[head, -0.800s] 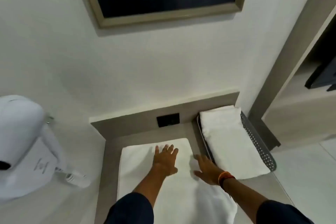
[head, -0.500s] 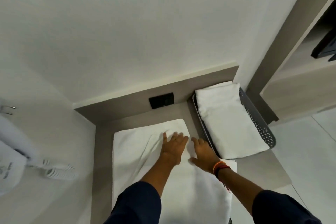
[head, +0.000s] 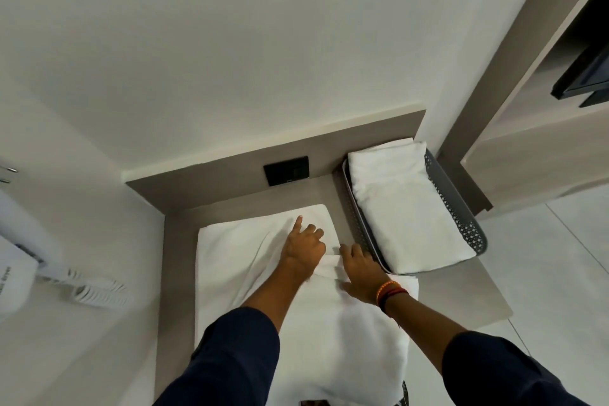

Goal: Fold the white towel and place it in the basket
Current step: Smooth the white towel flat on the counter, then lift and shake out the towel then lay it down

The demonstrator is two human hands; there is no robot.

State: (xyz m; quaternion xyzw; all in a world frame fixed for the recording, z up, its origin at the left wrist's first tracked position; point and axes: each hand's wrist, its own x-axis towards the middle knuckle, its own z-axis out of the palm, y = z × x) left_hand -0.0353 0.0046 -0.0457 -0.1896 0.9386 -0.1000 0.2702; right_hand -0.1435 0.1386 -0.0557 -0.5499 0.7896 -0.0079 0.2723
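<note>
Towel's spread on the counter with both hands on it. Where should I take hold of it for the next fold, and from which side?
Probably at the far right corner of the white towel, approached from the basket side. The cloth is already bunched into a raised ridge between the left hand and right hand, giving something to pinch; elsewhere it lies flat against the counter.

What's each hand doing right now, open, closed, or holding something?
Left hand: partly curled, index finger out, pressing on the white towel; not gripping.
Right hand: on the towel's fold; whether it pinches the cloth cannot be told.
</note>
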